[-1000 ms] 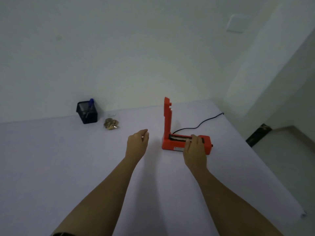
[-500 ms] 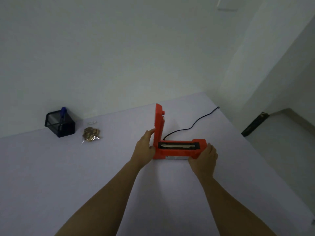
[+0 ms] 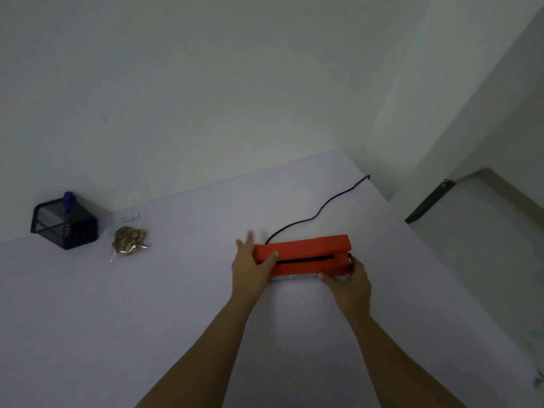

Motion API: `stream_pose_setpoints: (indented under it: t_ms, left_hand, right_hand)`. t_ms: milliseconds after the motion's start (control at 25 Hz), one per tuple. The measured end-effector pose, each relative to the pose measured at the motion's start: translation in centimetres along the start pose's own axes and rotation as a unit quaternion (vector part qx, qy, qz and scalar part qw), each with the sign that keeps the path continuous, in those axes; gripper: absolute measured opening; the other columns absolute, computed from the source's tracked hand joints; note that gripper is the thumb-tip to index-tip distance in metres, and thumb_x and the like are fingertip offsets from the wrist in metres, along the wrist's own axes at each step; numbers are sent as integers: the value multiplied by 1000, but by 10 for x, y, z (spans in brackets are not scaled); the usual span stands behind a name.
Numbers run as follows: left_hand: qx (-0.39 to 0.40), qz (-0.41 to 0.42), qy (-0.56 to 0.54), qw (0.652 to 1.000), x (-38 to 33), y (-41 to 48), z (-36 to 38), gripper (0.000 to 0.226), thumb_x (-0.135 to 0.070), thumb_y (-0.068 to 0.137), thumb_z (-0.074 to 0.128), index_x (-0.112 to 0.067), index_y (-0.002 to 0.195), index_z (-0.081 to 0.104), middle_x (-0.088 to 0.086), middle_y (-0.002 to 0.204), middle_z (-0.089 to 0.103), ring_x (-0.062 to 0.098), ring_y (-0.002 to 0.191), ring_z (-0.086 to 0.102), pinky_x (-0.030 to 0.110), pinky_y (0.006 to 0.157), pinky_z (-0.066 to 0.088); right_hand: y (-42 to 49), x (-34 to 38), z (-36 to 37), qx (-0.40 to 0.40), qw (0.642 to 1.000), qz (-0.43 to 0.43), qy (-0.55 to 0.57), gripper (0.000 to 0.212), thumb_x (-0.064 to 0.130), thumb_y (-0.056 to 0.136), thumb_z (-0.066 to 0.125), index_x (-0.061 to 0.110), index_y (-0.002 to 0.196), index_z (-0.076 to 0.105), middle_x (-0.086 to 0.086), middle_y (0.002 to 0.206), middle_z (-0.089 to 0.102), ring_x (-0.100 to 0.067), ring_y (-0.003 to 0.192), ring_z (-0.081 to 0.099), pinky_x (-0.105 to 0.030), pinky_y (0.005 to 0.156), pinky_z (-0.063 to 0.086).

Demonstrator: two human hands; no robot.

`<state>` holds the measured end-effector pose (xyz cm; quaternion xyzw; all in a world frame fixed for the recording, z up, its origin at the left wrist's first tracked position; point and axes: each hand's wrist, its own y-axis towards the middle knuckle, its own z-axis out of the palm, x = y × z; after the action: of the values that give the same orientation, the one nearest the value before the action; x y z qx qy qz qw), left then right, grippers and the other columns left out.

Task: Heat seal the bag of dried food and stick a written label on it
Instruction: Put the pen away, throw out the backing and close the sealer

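Two hands grip the orange heat sealer on my desk: left hand on its lid, right hand at its near-right end. Dried-food bag lies far left, w/ label beyond, beside pen holder.

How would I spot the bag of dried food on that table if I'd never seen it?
Start at the black mesh pen holder near the table's far left edge by the wall. Just right of it lies the bag of dried food, a small clear pouch of brown pieces. It lies apart from the orange heat sealer, and is the only see-through thing.
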<state>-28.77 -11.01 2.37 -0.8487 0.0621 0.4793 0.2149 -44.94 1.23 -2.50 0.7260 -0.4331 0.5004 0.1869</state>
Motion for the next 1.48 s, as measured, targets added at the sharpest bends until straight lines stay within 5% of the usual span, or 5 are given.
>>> stream_pose_setpoints:
  t_ms: [160, 320, 760, 1200, 1480]
  left_hand:
    - [-93, -130, -97, 982, 1, 5, -4, 65, -39, 71, 76, -9, 124, 53, 13, 120, 61, 27, 105, 58, 33, 88, 47]
    - [-131, -155, -152, 967, 3, 26, -20, 37, -31, 76, 73, -9, 101, 56, 7, 101, 59, 25, 89, 54, 32, 81, 44]
    - [-163, -132, -218, 953, -15, 148, -50, 44, -25, 80, 71, 0, 112, 57, 6, 99, 53, 23, 91, 50, 32, 83, 40]
    - [-179, -140, -238, 944, -20, 227, -66, 33, -29, 66, 80, -5, 79, 62, 17, 97, 65, 31, 89, 62, 35, 77, 50]
    - [-194, -131, -210, 949, -20, 221, -61, 38, -34, 77, 70, -4, 98, 59, 14, 106, 63, 29, 96, 59, 36, 81, 47]
  right_hand:
    - [22, 6, 15, 46, 999, -27, -10, 74, 23, 58, 87, 22, 123, 51, 6, 109, 56, -13, 105, 53, -32, 94, 42]
    - [48, 17, 44, 88, 994, -54, -39, 79, 35, 57, 86, 21, 126, 51, 3, 115, 59, -15, 109, 54, -39, 98, 45]
    - [156, 54, 126, 107, 987, -114, -39, 79, 55, 54, 79, 25, 122, 52, 3, 115, 63, -13, 107, 58, -43, 94, 49]
    - [222, 75, 171, 96, 980, -163, -57, 82, 43, 56, 84, 17, 126, 49, -5, 121, 58, -20, 112, 54, -40, 97, 46]
    - [216, 75, 174, 111, 980, -139, -92, 93, 64, 54, 76, 20, 129, 44, -4, 123, 57, -21, 114, 53, -46, 96, 47]
